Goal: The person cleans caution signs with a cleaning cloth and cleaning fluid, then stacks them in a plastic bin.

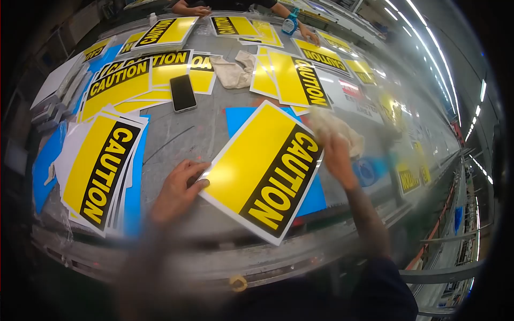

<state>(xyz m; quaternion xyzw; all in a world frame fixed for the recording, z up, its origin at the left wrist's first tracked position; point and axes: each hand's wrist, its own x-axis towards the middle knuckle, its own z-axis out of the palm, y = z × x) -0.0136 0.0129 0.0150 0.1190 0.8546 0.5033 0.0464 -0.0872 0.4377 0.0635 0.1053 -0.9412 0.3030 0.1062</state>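
Note:
A yellow and black CAUTION sign (243, 166) lies tilted over a blue sheet (313, 200) at the middle of the table. At its left corner, my left hand (179, 190) pinches the edge between thumb and fingers. My right hand (337, 155) is at the sign's upper right corner, with a pale cloth (348, 131) bunched under its fingers; the cloth is partly blurred. To the left, a stack of CAUTION signs (101, 166) rests on blue sheets. A black phone (183, 93) lies beyond my left hand.
More CAUTION signs (120, 80) spread over the grey table (166, 144). Another cloth (233, 70) lies near the middle. At the far side, a person's hands (308, 35) rest near signs and a blue spray bottle (290, 22). White sheets (56, 80) are piled at left.

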